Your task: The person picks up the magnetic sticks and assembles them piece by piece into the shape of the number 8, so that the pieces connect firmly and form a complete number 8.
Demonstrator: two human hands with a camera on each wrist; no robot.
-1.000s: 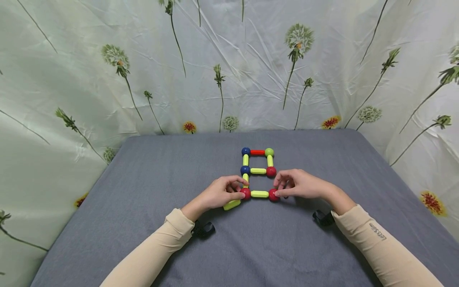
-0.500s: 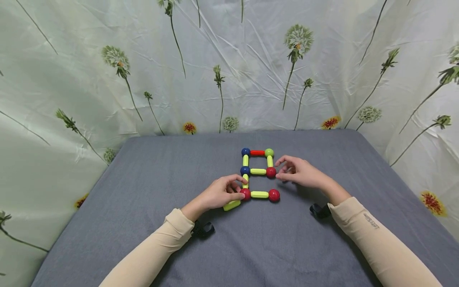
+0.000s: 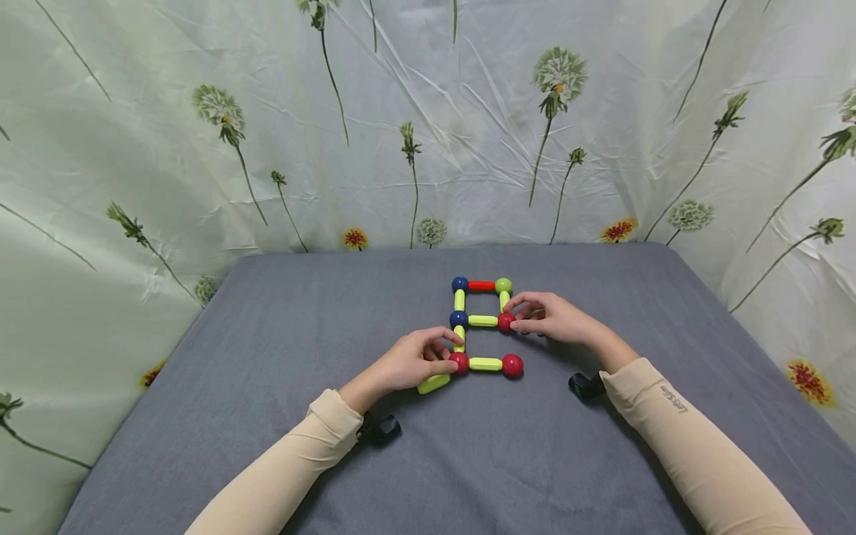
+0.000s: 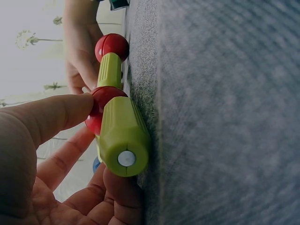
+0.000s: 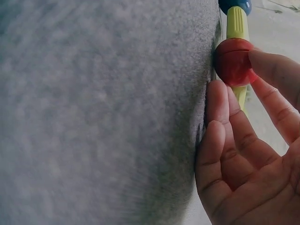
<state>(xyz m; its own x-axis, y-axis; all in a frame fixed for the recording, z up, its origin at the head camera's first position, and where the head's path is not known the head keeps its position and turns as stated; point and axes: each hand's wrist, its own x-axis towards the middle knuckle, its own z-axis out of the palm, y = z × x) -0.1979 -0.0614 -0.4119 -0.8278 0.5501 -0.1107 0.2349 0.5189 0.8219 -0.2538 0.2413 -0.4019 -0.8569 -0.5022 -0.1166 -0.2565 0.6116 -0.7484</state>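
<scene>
A flat frame of magnetic building sticks and balls lies on the grey cloth. My left hand (image 3: 411, 360) pinches its lower-left red ball (image 3: 459, 362), with the thumb and a finger touching it in the left wrist view. From that ball a yellow-green stick (image 4: 124, 140) slants toward me, a round silvery tip at its free end. My right hand (image 3: 558, 319) has thumb and index finger on the middle-right red ball (image 5: 233, 63); its other fingers lie beside it. Another red ball (image 3: 513, 365) ends the bottom yellow-green stick (image 3: 485, 364), with no hand on it.
Above, blue balls (image 3: 459, 319) form the left side, and a red stick (image 3: 481, 286) leads to a green ball (image 3: 504, 285). The grey-covered table (image 3: 301, 319) ends at a flowered curtain (image 3: 374, 148). Black wrist straps (image 3: 380, 429) hang under both forearms.
My right hand has left the lower-right red ball and moved away from me to the middle-right red ball, which it now holds. The left hand has stayed on its ball.
</scene>
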